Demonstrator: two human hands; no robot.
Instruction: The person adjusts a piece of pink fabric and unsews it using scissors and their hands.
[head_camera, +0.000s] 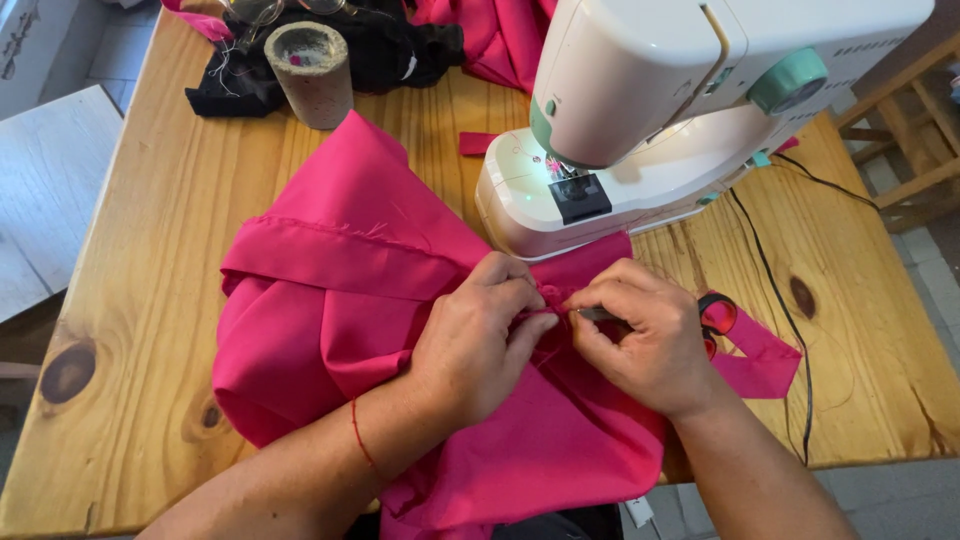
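The left hand (478, 335) pinches the pink fabric (330, 300); the right hand (645, 335) grips scissors (712, 318) at the same fold. A white sewing machine (640, 120) stands just behind, a grey cup (310, 72) farther back on the table (130, 300).

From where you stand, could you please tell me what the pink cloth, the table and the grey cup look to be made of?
The pink cloth looks like a thin woven fabric with a smooth, slightly matte face: it folds in soft creases. The table is varnished wood, showing grain and dark knots. The grey cup seems to be cast concrete or stone, rough and dull, though I cannot be sure.
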